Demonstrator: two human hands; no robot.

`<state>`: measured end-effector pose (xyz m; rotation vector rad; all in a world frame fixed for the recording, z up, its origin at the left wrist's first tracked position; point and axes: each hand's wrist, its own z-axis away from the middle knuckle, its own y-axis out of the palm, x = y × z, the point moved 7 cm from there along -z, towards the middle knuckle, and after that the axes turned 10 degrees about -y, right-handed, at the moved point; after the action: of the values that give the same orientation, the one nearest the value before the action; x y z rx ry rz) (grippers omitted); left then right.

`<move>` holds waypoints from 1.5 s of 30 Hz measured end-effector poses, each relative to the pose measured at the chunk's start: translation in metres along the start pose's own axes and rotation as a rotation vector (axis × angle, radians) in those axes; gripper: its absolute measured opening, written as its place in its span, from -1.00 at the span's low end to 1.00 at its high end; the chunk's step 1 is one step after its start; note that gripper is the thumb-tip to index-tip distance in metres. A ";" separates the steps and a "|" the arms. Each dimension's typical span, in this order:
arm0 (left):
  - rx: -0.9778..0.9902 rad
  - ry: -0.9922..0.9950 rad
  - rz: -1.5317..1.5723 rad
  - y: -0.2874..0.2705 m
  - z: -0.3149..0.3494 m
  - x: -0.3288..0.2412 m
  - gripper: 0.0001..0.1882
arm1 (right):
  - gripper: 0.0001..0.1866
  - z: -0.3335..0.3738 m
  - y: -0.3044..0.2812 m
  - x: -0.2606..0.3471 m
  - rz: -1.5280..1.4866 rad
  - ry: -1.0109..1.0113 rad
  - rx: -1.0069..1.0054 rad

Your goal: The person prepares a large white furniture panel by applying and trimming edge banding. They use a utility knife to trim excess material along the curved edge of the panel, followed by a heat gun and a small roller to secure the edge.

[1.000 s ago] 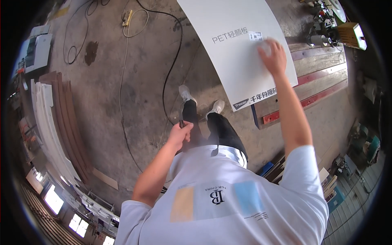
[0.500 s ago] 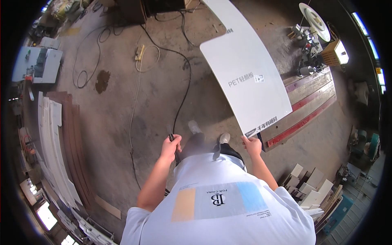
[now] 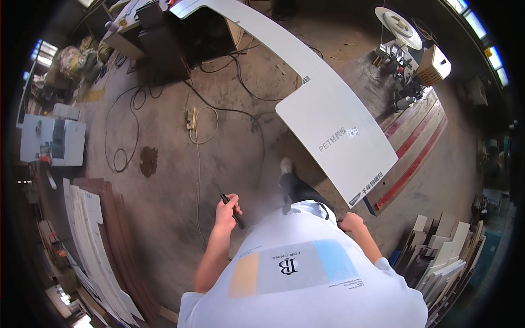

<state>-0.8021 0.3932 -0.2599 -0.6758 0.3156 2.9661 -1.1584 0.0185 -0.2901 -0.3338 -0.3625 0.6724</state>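
Note:
My left hand (image 3: 227, 212) is closed round a slim black hand tool (image 3: 237, 217) with a thin tip pointing forward. What kind of tool it is cannot be made out. My right hand (image 3: 351, 222) hangs beside my shirt, fingers curled, with nothing visible in them. It is just short of the near corner of a large white board (image 3: 339, 117), apart from it. The board has dark print, a small label and a deep cut-out, leaving a long narrow strip that reaches far left. Its right side overlaps a bench with red strips (image 3: 413, 156).
A machine with a white reel (image 3: 398, 27) stands at the bench's far end. Black cable (image 3: 121, 158) and a pale cord with a yellow socket block (image 3: 191, 118) lie on the floor by a dark stain. Stacked panels (image 3: 87, 229) line the left; offcuts (image 3: 437, 257) stand at right.
My right hand has let go of the board's near corner and drawn back toward my side. The view has shifted, bringing the board's far strip into sight. My left hand still grips the black tool.

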 end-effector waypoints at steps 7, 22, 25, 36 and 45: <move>-0.007 -0.132 0.170 0.005 -0.046 -0.064 -0.87 | -0.65 -0.053 -0.188 0.121 -0.264 -0.192 -0.788; -0.017 -0.284 -0.015 0.028 -0.111 -0.255 -0.83 | -0.23 -0.221 -0.376 0.248 0.084 -0.105 -1.085; -0.022 -0.349 -0.158 0.033 -0.144 -0.304 -0.87 | -0.26 -0.204 -0.344 0.280 0.051 -0.145 -1.048; 0.063 -0.364 -0.572 0.079 -0.238 -0.438 -0.83 | -0.71 -0.178 -0.342 0.293 -0.415 0.043 -1.345; 0.004 -0.090 -1.279 0.166 -0.255 -0.439 -0.77 | -0.66 -0.195 -0.387 0.232 -0.559 0.222 -1.317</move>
<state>-0.3219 0.1600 -0.2627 -0.4553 -0.1131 1.7524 -0.6978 -0.1487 -0.2530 -1.4774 -0.6205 -0.2495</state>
